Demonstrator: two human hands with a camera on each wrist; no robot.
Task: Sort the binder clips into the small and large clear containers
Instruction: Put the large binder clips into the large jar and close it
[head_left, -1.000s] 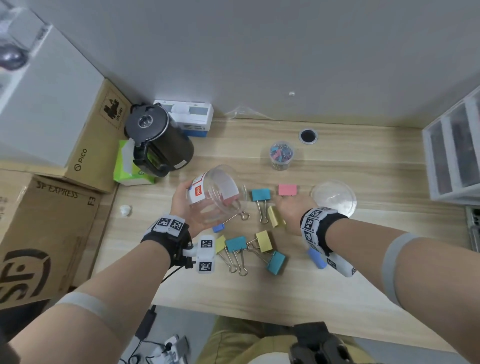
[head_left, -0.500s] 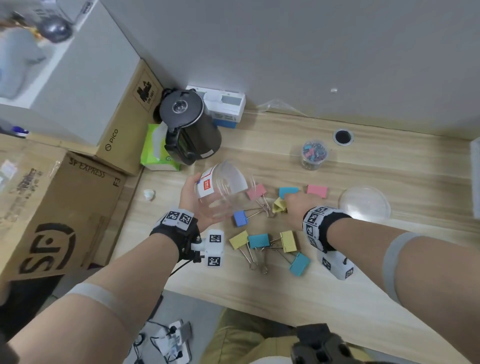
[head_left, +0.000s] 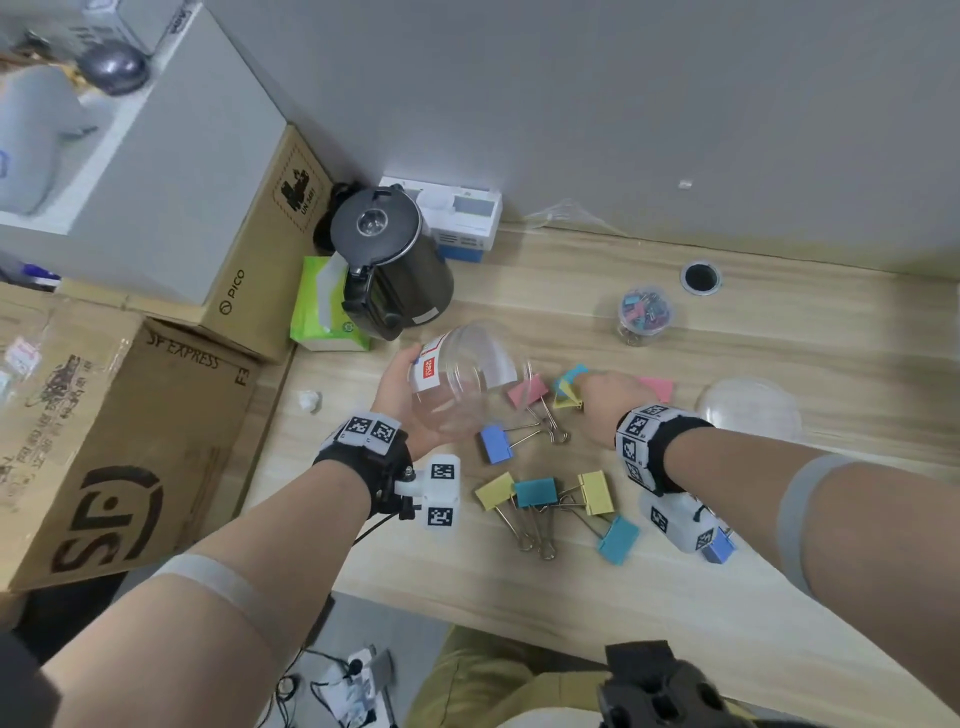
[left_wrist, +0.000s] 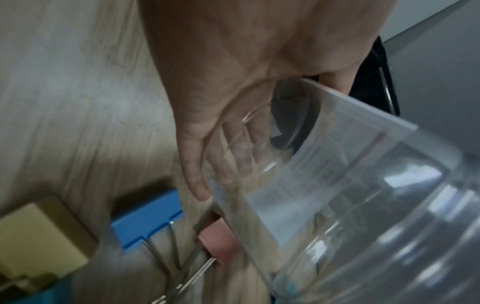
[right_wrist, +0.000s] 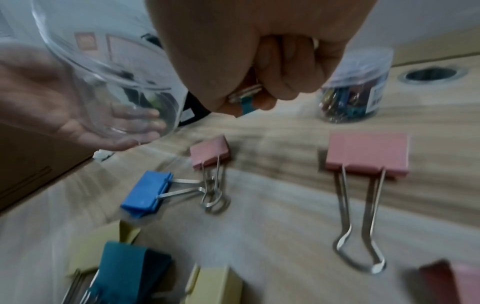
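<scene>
My left hand (head_left: 400, 395) grips the large clear container (head_left: 460, 382), tilted with its mouth toward the clips; in the left wrist view the container (left_wrist: 363, 205) lies across my palm (left_wrist: 221, 102). My right hand (head_left: 608, 402) is curled round a teal and a yellow binder clip (head_left: 569, 387), just right of the container's mouth; the right wrist view shows the teal clip (right_wrist: 245, 102) between my fingers. Loose large clips lie on the table: pink (head_left: 527, 391), blue (head_left: 496, 443), a yellow and teal group (head_left: 535, 492), and another pink (head_left: 657, 388). The small clear container (head_left: 645, 314) stands behind, holding small clips.
A clear lid (head_left: 748, 410) lies right of my right hand. A black kettle (head_left: 389, 260), a green tissue pack (head_left: 317, 306) and cardboard boxes (head_left: 130, 441) crowd the left side. A cable hole (head_left: 700, 277) sits near the back wall. The table's front edge (head_left: 519, 618) is close to me.
My right hand has picked the yellow and teal clips off the table and carried them left toward the container's mouth. The left hand still holds the tilted container.
</scene>
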